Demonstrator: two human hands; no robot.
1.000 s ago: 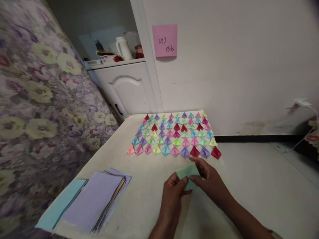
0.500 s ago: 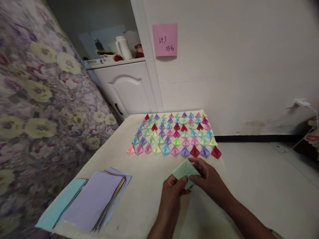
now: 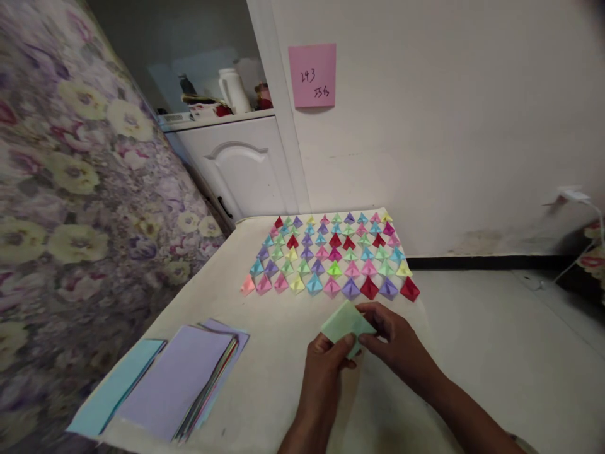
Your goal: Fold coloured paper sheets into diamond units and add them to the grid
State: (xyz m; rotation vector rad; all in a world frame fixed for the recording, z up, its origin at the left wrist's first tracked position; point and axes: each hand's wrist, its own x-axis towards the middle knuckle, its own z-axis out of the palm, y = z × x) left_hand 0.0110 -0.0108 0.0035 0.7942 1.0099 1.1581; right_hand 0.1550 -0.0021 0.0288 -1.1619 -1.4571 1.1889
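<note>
A small folded square of light green paper [image 3: 347, 325] is held above the front part of the table, one corner pointing away from me. My left hand [image 3: 328, 359] pinches its lower left side, thumb on top and fingers beneath. My right hand [image 3: 388, 329] grips the right corner between thumb and fingers. Behind the hands, several rows of small folded paper pieces in many colours cover the far part of the table, among them a dark red piece [image 3: 410, 289] closest to my right hand.
A stack of coloured paper with a lavender sheet [image 3: 177, 378] on top lies at the front left, beside light blue paper [image 3: 120, 383]. The cream-covered table [image 3: 269, 353] meets the wall at its far edge. A flowered curtain [image 3: 104, 239] hangs along the left.
The green paper has shifted slightly left in my hands and turned a little. Both hands keep their hold, and the rows of folded pieces are unchanged.
</note>
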